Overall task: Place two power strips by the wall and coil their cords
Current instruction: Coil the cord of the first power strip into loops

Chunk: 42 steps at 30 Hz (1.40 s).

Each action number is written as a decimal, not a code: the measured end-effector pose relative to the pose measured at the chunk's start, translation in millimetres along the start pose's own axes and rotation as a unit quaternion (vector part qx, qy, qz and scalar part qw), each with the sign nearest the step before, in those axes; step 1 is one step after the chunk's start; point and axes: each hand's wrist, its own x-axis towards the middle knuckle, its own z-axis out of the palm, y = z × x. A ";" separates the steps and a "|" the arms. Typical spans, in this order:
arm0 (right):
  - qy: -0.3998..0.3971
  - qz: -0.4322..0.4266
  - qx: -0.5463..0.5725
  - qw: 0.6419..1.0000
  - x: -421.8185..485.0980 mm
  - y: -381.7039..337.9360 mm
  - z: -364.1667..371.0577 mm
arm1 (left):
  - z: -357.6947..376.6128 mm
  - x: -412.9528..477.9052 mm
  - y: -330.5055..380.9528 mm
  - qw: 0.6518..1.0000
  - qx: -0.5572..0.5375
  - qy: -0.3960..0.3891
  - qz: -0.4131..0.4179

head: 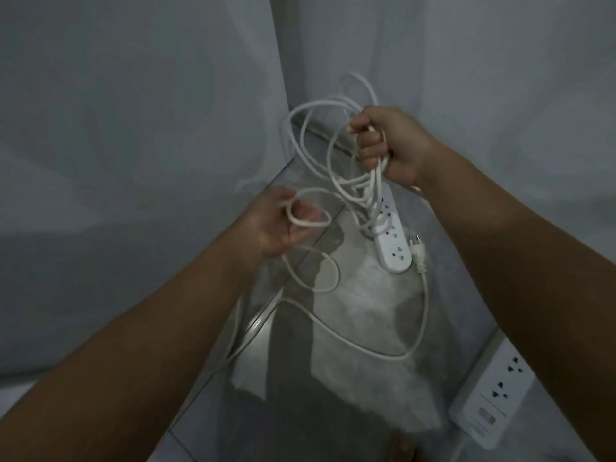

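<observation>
A white power strip (392, 240) lies on the floor near the corner, its plug (417, 252) resting beside it. My right hand (388, 145) is raised above it, fist closed on several loose loops of its white cord (313, 155). Lower and to the left, my left hand (281, 225) pinches a further stretch of the same cord, which trails in slack curves across the floor back to the plug. A second white power strip (491, 398) lies by the wall at the lower right, partly hidden by my right forearm.
Pale grey walls (133, 128) meet in a corner straight ahead. The floor (350, 315) is grey concrete with a tile seam running diagonally under the cord. The light is dim.
</observation>
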 end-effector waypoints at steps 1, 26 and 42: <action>-0.007 0.003 -0.033 0.999 -1.3 3.5 0.0 | 7.6 0.7 11.1 1.000 0.006 0.013 0.019; 0.097 -0.092 -0.313 0.940 -23.9 28.7 -3.2 | 26.6 53.0 -74.8 0.621 0.687 -0.061 0.372; 0.041 -0.105 -0.288 0.951 -19.1 14.4 -27.8 | 111.5 121.5 -111.9 0.520 0.740 0.030 0.424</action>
